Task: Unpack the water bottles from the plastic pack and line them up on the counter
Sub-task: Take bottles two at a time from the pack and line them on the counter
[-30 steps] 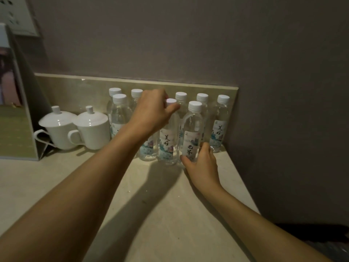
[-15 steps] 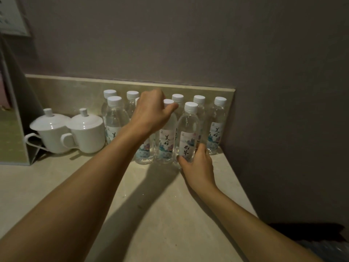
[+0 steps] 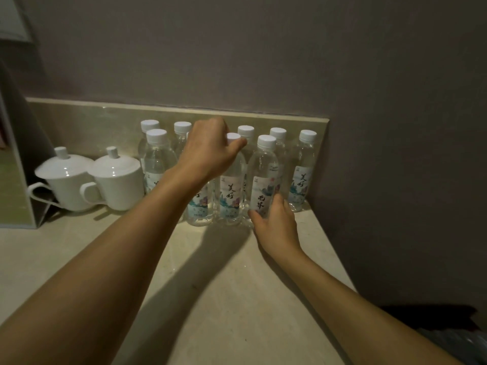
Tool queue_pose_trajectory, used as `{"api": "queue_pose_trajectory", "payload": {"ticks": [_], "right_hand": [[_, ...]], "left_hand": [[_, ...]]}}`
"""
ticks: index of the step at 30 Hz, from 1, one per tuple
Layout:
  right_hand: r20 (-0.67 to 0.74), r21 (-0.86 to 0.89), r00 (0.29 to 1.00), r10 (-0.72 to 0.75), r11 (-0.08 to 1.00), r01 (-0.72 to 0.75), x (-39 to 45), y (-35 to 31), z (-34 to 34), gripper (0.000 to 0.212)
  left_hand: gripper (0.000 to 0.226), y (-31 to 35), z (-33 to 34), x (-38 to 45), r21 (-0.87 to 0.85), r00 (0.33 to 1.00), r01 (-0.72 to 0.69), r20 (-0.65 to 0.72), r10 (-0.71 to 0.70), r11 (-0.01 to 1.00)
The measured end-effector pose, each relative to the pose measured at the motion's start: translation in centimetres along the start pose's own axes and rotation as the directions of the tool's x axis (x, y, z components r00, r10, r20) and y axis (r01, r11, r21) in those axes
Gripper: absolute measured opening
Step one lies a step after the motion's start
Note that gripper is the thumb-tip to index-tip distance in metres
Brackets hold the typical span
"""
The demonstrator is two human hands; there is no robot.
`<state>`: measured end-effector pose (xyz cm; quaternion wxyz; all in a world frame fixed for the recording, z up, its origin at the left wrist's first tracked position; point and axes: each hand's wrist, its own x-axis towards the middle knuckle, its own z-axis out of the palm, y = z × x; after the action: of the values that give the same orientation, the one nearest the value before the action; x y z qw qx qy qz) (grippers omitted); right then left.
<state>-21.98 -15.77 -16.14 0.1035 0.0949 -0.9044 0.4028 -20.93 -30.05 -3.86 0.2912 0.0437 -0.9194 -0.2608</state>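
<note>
Several clear water bottles with white caps and flowered labels stand in two rows at the back of the beige counter [image 3: 224,299], against the low backsplash. My left hand [image 3: 208,154] is curled over the top of a front-row bottle [image 3: 200,206], hiding its cap, and its thumb touches the cap of the neighbouring bottle [image 3: 232,196]. My right hand [image 3: 276,222] holds the lower part of the front-right bottle [image 3: 263,180], thumb on one side and fingers on the other. The rightmost bottle [image 3: 301,180] stands alone by the side wall.
Two white lidded cups [image 3: 66,180] [image 3: 118,180] stand left of the bottles. A folded card stand [image 3: 15,180] leans at the far left. The side wall [image 3: 395,180] bounds the counter on the right. A dark crinkled thing [image 3: 453,341] lies at the bottom right.
The bottles and both hands keep their places relative to each other. The view has shifted slightly, so everything sits a little lower and further left than a second ago.
</note>
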Motion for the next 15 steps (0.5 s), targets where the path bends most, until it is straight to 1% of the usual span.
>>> {"api": "queue_pose_trajectory", "payload": {"ticks": [7,11,15], "right_hand": [[0.052,-0.065,0.999,0.009,0.998,-0.006,-0.06,-0.30,-0.17,0.041],[0.079,-0.060,0.997,0.006,0.998,-0.001,-0.03,-0.37,-0.30,0.041],[0.052,-0.086,0.998,0.041,0.996,-0.037,-0.08,-0.83,-0.03,0.047]], "left_hand": [[0.033,-0.18,0.02,0.18,-0.005,1.000,0.006,0.019,-0.006,1.000],[0.033,-0.53,0.09,0.14,-0.002,1.000,-0.003,0.023,0.003,1.000],[0.033,-0.71,0.15,-0.05,0.006,1.000,-0.026,0.009,0.026,1.000]]}}
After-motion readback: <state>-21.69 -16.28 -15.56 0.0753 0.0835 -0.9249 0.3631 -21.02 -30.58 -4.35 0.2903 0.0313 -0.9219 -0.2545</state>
